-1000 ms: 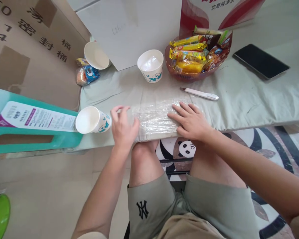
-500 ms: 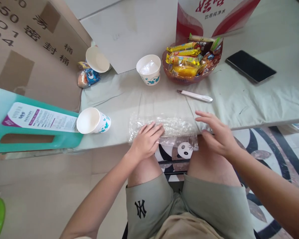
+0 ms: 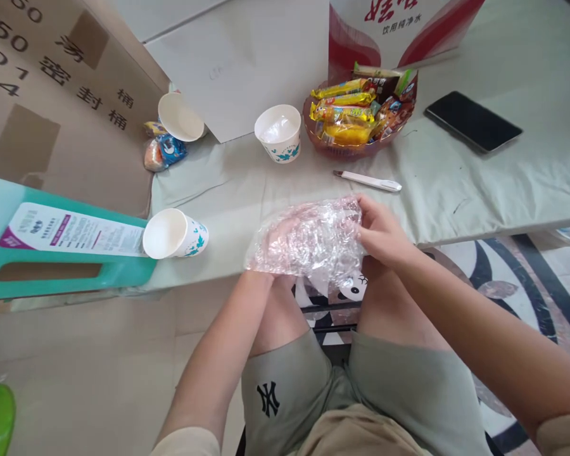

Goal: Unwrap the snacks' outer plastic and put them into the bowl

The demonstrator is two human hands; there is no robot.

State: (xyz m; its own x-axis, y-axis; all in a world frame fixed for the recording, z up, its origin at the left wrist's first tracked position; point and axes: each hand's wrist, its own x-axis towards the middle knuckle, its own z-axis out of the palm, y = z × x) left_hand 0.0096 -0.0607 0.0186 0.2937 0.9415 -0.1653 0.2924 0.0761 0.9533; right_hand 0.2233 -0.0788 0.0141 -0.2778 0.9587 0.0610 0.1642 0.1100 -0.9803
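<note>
A crumpled sheet of clear bubble wrap (image 3: 320, 253) is lifted at the table's front edge, over my knees. My left hand (image 3: 285, 235) shows pinkish through the wrap, which covers it from the wrist on; its fingers are blurred by the plastic but it seems to hold the wrap from beneath or inside. At the wrap's right end, my right hand (image 3: 377, 228) pinches the edge between thumb and fingers. Just beyond the wrap lies a white utility knife (image 3: 368, 181).
A paper cup (image 3: 166, 234) lies on its side by a teal jug (image 3: 76, 277) at left. Farther back are another paper cup (image 3: 278, 136), a bowl (image 3: 332, 151) of wrapped snacks, and a black phone (image 3: 472, 121). Boxes (image 3: 247, 69) line the back.
The wrap lay flat under my left hand; now it is raised and bunched, covering that hand. My right hand has moved left and closed on the wrap's end.
</note>
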